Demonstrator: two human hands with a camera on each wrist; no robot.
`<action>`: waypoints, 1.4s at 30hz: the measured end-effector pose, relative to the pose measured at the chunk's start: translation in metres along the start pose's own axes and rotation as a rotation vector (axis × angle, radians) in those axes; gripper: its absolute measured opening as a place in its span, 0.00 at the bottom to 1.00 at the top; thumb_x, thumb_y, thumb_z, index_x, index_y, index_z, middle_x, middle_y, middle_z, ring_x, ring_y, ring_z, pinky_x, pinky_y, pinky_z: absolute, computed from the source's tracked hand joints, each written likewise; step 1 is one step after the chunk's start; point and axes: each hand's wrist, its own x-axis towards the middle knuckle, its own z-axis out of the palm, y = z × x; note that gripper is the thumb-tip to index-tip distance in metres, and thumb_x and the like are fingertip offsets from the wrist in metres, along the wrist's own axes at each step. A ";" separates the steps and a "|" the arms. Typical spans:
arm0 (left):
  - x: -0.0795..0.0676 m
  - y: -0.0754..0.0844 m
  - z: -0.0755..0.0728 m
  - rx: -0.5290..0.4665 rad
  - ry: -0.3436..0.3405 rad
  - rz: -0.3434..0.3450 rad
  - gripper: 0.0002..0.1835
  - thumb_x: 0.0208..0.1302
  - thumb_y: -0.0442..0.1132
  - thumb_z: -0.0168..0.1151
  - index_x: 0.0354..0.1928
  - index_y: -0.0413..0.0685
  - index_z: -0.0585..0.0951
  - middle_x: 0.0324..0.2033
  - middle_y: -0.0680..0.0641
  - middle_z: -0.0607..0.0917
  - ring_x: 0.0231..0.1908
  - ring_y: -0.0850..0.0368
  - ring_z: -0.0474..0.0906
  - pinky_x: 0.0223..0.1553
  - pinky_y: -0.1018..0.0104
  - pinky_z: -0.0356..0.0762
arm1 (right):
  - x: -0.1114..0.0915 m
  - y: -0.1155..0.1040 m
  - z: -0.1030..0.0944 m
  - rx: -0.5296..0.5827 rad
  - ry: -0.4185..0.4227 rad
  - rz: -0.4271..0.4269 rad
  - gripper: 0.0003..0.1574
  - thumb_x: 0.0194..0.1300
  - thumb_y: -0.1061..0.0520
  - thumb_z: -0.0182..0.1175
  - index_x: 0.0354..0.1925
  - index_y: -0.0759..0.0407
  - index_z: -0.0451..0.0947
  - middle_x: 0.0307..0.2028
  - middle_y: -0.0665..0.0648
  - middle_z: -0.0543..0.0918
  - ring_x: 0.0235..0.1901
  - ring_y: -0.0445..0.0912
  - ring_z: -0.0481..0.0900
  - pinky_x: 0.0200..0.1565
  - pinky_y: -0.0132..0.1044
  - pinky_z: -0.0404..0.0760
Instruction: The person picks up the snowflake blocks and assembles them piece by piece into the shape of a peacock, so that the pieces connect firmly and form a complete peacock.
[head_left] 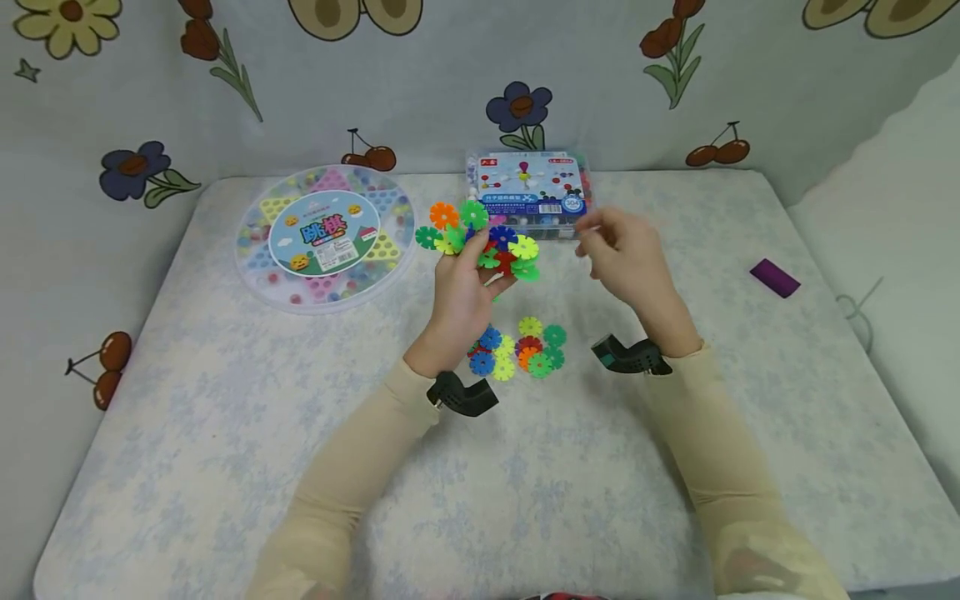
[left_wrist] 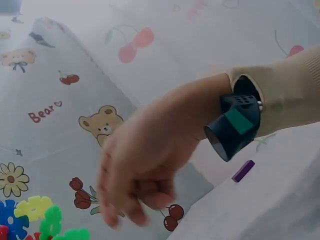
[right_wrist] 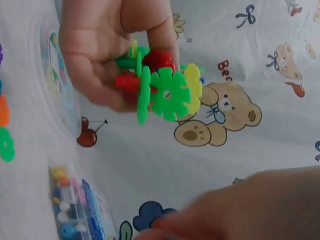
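Observation:
My left hand (head_left: pixel 468 296) grips a joined cluster of interlocking plastic snowflake discs (head_left: pixel 504 239) in green, yellow, orange, blue and red, raised over the table. In the right wrist view, a green disc (right_wrist: pixel 171 93) faces the camera at the cluster's end, beyond the left fingers. My right hand (head_left: pixel 630 258) hovers to the right of the cluster, apart from it. The left wrist view shows that same right hand (left_wrist: pixel 142 160) with fingers hanging loosely bent and nothing between them. Below the cluster, several more snowflake discs (head_left: pixel 555 336) lie in a small group on the table.
A round Chinese checkers box (head_left: pixel 258 283) lies at the back left. Behind the hands stands a clear plastic case of colored beads with a blue label (head_left: pixel 528 179). A purple block (head_left: pixel 775 278) rests at the right. A patterned cloth (head_left: pixel 442 92) hangs along the table's back edge.

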 end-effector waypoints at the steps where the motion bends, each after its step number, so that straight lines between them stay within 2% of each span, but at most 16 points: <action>1: 0.001 0.002 -0.001 -0.016 0.010 0.003 0.11 0.79 0.42 0.53 0.34 0.49 0.74 0.29 0.52 0.78 0.25 0.59 0.76 0.51 0.54 0.84 | 0.002 0.003 0.001 -0.138 -0.141 0.038 0.15 0.76 0.56 0.54 0.52 0.62 0.81 0.35 0.57 0.86 0.25 0.47 0.78 0.28 0.37 0.77; 2: 0.001 0.003 -0.001 -0.024 0.026 0.007 0.09 0.79 0.42 0.53 0.36 0.49 0.72 0.29 0.52 0.77 0.25 0.58 0.73 0.47 0.57 0.82 | 0.004 0.005 0.003 -0.257 -0.291 0.053 0.15 0.74 0.55 0.56 0.52 0.60 0.81 0.38 0.60 0.86 0.29 0.49 0.79 0.30 0.39 0.77; 4: 0.002 0.004 -0.002 -0.038 0.056 0.025 0.05 0.79 0.41 0.53 0.42 0.50 0.70 0.30 0.52 0.75 0.27 0.58 0.70 0.39 0.62 0.77 | 0.005 0.010 0.014 -0.414 -0.554 0.051 0.16 0.71 0.50 0.63 0.50 0.59 0.81 0.40 0.61 0.85 0.33 0.50 0.79 0.35 0.41 0.77; 7: 0.002 0.003 0.000 -0.056 0.091 0.049 0.09 0.79 0.39 0.52 0.53 0.54 0.64 0.36 0.51 0.72 0.31 0.57 0.67 0.36 0.62 0.68 | 0.002 0.014 0.036 -0.488 -0.781 0.036 0.18 0.62 0.48 0.72 0.42 0.58 0.80 0.37 0.56 0.81 0.34 0.49 0.75 0.35 0.38 0.74; 10: 0.001 0.003 0.001 -0.071 0.089 0.081 0.18 0.79 0.36 0.49 0.64 0.57 0.60 0.43 0.51 0.73 0.37 0.56 0.68 0.39 0.60 0.64 | -0.004 0.016 0.052 -0.490 -0.863 -0.007 0.19 0.56 0.51 0.77 0.32 0.57 0.76 0.28 0.53 0.74 0.29 0.47 0.70 0.33 0.36 0.69; 13: 0.001 0.002 0.003 -0.076 0.073 0.105 0.26 0.77 0.33 0.48 0.71 0.57 0.56 0.49 0.48 0.73 0.40 0.55 0.68 0.40 0.59 0.62 | -0.006 0.018 0.058 -0.458 -0.895 -0.063 0.19 0.56 0.56 0.75 0.25 0.55 0.72 0.23 0.51 0.69 0.25 0.45 0.67 0.31 0.35 0.65; 17: -0.001 0.001 0.004 -0.050 0.046 0.118 0.25 0.77 0.32 0.49 0.70 0.53 0.58 0.50 0.48 0.73 0.38 0.55 0.69 0.39 0.60 0.62 | -0.001 0.023 0.050 -0.373 -0.919 -0.102 0.15 0.62 0.59 0.69 0.22 0.55 0.75 0.19 0.49 0.70 0.21 0.43 0.67 0.29 0.34 0.68; 20: -0.002 0.001 0.004 -0.020 0.010 0.134 0.19 0.75 0.30 0.51 0.62 0.53 0.62 0.45 0.50 0.73 0.36 0.56 0.69 0.38 0.61 0.63 | 0.006 0.026 0.035 -0.289 -0.908 -0.111 0.14 0.68 0.57 0.65 0.25 0.58 0.79 0.17 0.50 0.72 0.18 0.43 0.68 0.29 0.35 0.71; 22: -0.002 0.000 0.004 0.011 -0.017 0.160 0.18 0.73 0.27 0.52 0.56 0.54 0.64 0.40 0.51 0.72 0.35 0.57 0.68 0.37 0.63 0.66 | 0.009 0.028 0.023 -0.240 -0.846 -0.120 0.14 0.72 0.56 0.62 0.28 0.60 0.82 0.17 0.51 0.73 0.18 0.44 0.70 0.28 0.36 0.71; 26: -0.004 -0.002 0.003 0.099 -0.061 0.234 0.19 0.71 0.25 0.55 0.56 0.53 0.67 0.36 0.52 0.73 0.35 0.57 0.72 0.36 0.66 0.75 | 0.009 0.024 -0.002 -0.069 -0.556 -0.100 0.16 0.77 0.56 0.56 0.35 0.63 0.84 0.20 0.53 0.76 0.20 0.45 0.73 0.27 0.35 0.74; 28: -0.004 -0.004 0.003 0.153 -0.078 0.284 0.21 0.71 0.25 0.56 0.59 0.51 0.67 0.39 0.52 0.76 0.39 0.57 0.75 0.40 0.68 0.81 | 0.004 0.018 -0.013 0.106 -0.397 -0.060 0.14 0.76 0.57 0.55 0.40 0.64 0.84 0.22 0.54 0.80 0.21 0.46 0.75 0.26 0.34 0.77; 30: -0.005 -0.005 0.002 0.201 -0.100 0.335 0.23 0.70 0.24 0.57 0.63 0.47 0.67 0.45 0.51 0.78 0.45 0.57 0.78 0.46 0.68 0.83 | -0.002 0.010 -0.019 0.308 -0.299 -0.031 0.12 0.75 0.59 0.55 0.41 0.67 0.83 0.23 0.54 0.82 0.20 0.46 0.77 0.26 0.33 0.81; 32: -0.005 -0.006 0.001 0.236 -0.124 0.387 0.25 0.70 0.24 0.58 0.65 0.43 0.65 0.50 0.49 0.78 0.50 0.56 0.78 0.53 0.67 0.82 | -0.007 0.002 -0.021 0.476 -0.262 -0.013 0.11 0.74 0.60 0.58 0.43 0.67 0.83 0.23 0.54 0.85 0.19 0.46 0.79 0.26 0.34 0.84; 34: -0.006 -0.006 0.001 0.263 -0.145 0.422 0.26 0.69 0.24 0.58 0.66 0.42 0.64 0.54 0.46 0.78 0.54 0.55 0.77 0.56 0.66 0.81 | -0.011 -0.004 -0.019 0.545 -0.257 0.001 0.09 0.72 0.59 0.60 0.41 0.65 0.83 0.23 0.54 0.85 0.18 0.46 0.80 0.27 0.35 0.85; 37: -0.006 -0.007 0.001 0.272 -0.163 0.451 0.26 0.69 0.24 0.59 0.66 0.41 0.64 0.57 0.43 0.77 0.56 0.55 0.77 0.58 0.65 0.81 | -0.014 -0.010 -0.013 0.523 -0.265 0.005 0.12 0.73 0.55 0.62 0.39 0.64 0.83 0.23 0.52 0.83 0.21 0.46 0.79 0.30 0.35 0.85; 42: -0.008 -0.007 0.002 0.271 -0.171 0.465 0.27 0.69 0.23 0.59 0.66 0.40 0.64 0.56 0.46 0.78 0.55 0.57 0.78 0.57 0.67 0.81 | -0.015 -0.012 -0.009 0.464 -0.269 0.002 0.14 0.75 0.54 0.59 0.38 0.63 0.83 0.24 0.49 0.82 0.23 0.46 0.79 0.32 0.35 0.85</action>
